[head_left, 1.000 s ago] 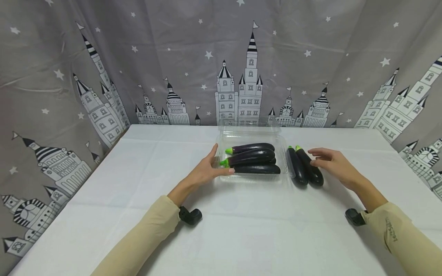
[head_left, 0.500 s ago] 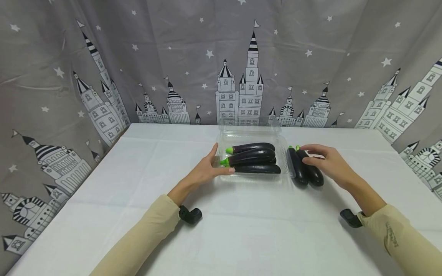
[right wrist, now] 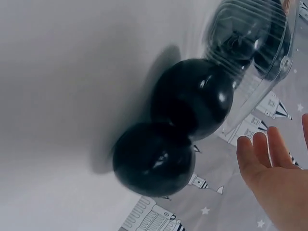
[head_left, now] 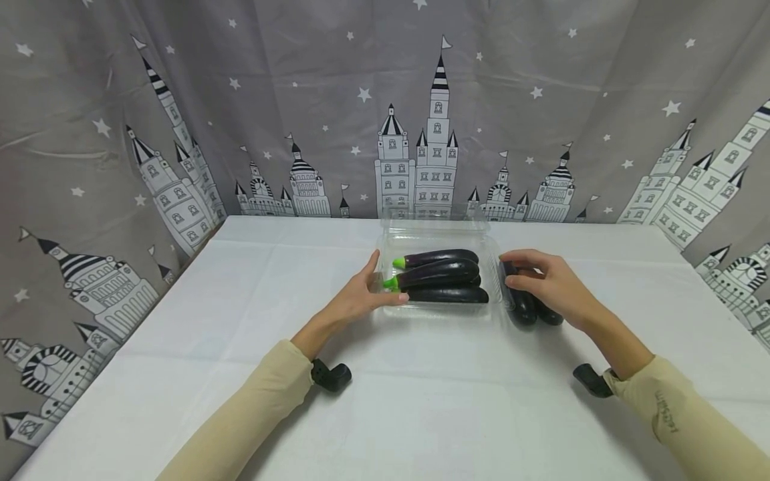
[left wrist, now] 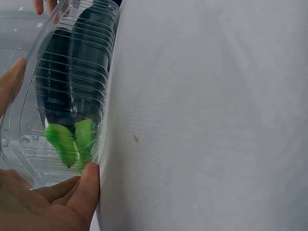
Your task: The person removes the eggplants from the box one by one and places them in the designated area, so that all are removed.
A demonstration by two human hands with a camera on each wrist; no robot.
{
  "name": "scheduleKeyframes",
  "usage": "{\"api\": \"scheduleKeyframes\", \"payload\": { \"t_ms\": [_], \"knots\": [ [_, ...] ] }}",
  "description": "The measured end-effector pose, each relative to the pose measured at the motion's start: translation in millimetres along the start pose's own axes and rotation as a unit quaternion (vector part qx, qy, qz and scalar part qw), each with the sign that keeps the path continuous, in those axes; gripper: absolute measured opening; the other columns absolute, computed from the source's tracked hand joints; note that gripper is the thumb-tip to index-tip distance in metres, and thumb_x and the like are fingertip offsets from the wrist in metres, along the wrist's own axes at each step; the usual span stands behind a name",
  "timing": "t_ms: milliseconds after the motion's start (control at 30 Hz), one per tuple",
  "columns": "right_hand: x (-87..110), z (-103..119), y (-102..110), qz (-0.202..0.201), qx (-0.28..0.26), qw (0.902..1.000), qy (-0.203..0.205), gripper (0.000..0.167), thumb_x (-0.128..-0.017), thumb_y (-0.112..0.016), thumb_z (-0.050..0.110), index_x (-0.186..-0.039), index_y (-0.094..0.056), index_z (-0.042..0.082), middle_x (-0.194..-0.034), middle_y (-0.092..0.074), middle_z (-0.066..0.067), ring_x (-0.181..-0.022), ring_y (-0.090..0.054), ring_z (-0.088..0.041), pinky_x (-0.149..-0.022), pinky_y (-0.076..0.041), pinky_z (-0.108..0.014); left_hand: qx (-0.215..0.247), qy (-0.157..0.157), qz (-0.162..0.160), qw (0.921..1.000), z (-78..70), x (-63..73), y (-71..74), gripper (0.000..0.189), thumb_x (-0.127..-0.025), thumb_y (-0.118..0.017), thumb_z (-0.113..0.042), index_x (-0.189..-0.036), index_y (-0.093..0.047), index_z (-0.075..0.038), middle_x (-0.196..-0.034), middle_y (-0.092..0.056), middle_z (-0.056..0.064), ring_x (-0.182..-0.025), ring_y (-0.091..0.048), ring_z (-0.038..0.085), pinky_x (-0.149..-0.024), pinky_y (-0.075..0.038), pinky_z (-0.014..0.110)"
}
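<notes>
A clear plastic clamshell container [head_left: 394, 244] holds several dark purple eggplants [head_left: 442, 272] with bright green stem ends. My left hand [head_left: 359, 294] rests against its left end, thumb along the front rim and fingers spread straight; the left wrist view shows fingertips touching the clear wall. Two more eggplants [head_left: 522, 308] lie side by side on the cloth just right of the container, their rounded ends close in the right wrist view. Above their stem ends hovers my right hand [head_left: 550, 284], fingers loosely bent, with a gap to them in the right wrist view. It hides their stems in the head view.
The container's raised lid [head_left: 436, 224] leans at the back, near the grey castle-print curtain [head_left: 289, 100]. White cloth [head_left: 421, 401] covers the table. A small black wrist camera [head_left: 332, 377] sits under the left sleeve, another [head_left: 592, 381] under the right.
My right hand has moved left, from beside the two loose eggplants to over their stem ends. My left hand, the container and the eggplants have stayed put.
</notes>
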State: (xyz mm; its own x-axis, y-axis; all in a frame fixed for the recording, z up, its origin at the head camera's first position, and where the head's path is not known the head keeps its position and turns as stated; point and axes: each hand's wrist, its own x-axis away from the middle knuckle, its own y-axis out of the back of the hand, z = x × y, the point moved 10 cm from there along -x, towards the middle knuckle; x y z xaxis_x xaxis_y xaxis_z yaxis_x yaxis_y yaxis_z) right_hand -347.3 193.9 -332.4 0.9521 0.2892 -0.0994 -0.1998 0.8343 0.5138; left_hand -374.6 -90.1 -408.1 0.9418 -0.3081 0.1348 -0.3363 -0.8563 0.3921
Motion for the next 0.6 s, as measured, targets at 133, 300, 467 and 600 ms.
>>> {"api": "scheduleKeyframes", "payload": {
  "t_ms": [133, 300, 467, 600],
  "knots": [
    [-2.4, 1.2, -5.7, 0.006, 0.006, 1.0000, 0.002, 0.047, -0.094, -0.066, 0.011, -0.138, -0.053, -0.002, -0.139, -0.051, -0.023, -0.130, -0.047, -0.036, -0.109, -0.035, -0.046, -0.011, 0.003, -0.002, 0.9999, 1.0, -0.6, -0.2, 0.115, -0.081, -0.080, -0.042, -0.160, 0.002, -0.026, -0.160, -0.021, 0.020, -0.147, -0.017, 0.037, -0.113, -0.024, 0.057],
    [-4.5, 5.9, -9.3, 0.007, 0.008, 0.9998, 0.016, 0.046, -0.093, -0.067, 0.012, -0.136, -0.056, 0.001, -0.141, -0.052, -0.017, -0.130, -0.047, -0.036, -0.107, -0.038, -0.044, -0.010, 0.004, 0.000, 0.9999, 1.4, -1.1, -1.9, 0.115, -0.080, -0.080, -0.043, -0.160, 0.002, -0.028, -0.160, -0.021, 0.020, -0.146, -0.018, 0.037, -0.112, -0.025, 0.057],
    [-8.3, 11.4, -15.2, 0.015, 0.001, 0.9994, 0.031, 0.044, -0.093, -0.067, 0.010, -0.134, -0.057, 0.001, -0.141, -0.051, -0.016, -0.131, -0.046, -0.038, -0.108, -0.037, -0.046, -0.013, 0.001, -0.004, 0.9999, 1.7, -0.9, -0.5, 0.116, -0.080, -0.080, -0.044, -0.160, 0.002, -0.027, -0.159, -0.024, 0.019, -0.146, -0.018, 0.035, -0.113, -0.024, 0.056],
    [-12.1, 16.4, -21.0, 0.026, 0.005, 0.9985, 0.048, 0.044, -0.092, -0.068, 0.011, -0.134, -0.058, 0.000, -0.143, -0.049, -0.017, -0.132, -0.045, -0.039, -0.110, -0.035, -0.048, -0.011, -0.001, -0.005, 0.9999, 1.8, -0.3, 0.2, 0.116, -0.080, -0.080, -0.044, -0.160, 0.002, -0.026, -0.159, -0.025, 0.019, -0.146, -0.018, 0.034, -0.113, -0.023, 0.056]
  ]
}}
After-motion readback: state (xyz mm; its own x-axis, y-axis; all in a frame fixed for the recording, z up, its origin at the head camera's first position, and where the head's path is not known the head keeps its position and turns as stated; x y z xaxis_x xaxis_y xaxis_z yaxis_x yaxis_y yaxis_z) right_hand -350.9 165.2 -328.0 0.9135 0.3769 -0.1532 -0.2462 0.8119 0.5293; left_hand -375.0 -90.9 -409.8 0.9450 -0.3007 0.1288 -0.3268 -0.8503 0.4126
